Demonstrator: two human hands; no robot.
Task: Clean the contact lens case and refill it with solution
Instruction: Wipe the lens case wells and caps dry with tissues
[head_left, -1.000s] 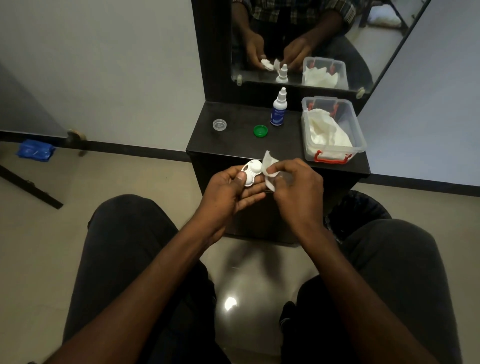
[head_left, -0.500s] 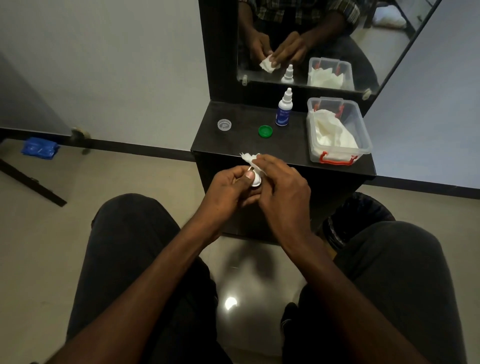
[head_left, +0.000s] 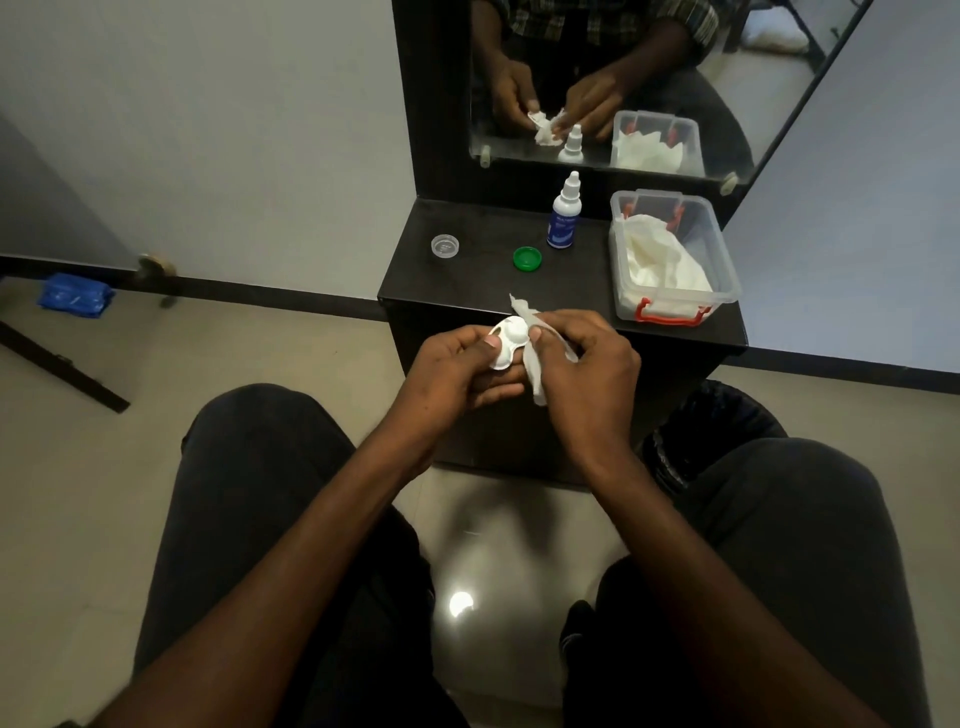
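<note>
My left hand (head_left: 457, 371) grips a white contact lens case (head_left: 508, 340) just in front of the dark dresser top (head_left: 483, 291), thumb on its near well. Right beside it, my right hand (head_left: 582, 364) pinches a white tissue (head_left: 535, 358) against the case's right side. A small solution bottle (head_left: 563, 218) with a white nozzle and blue label stands upright at the back of the dresser top. A green cap (head_left: 527, 258) and a clear cap (head_left: 445, 245) lie loose on the surface.
A clear plastic box (head_left: 724, 270) with red latches holds white tissues at the dresser's right. A mirror (head_left: 649, 78) stands behind and reflects my hands. A black bin (head_left: 711, 431) sits beside my right knee. A blue packet (head_left: 75, 293) lies on the floor at left.
My right hand, which covered the case half a second ago, has drawn back to the right with the tissue, so the case's wells show again. My left hand has kept its hold.
</note>
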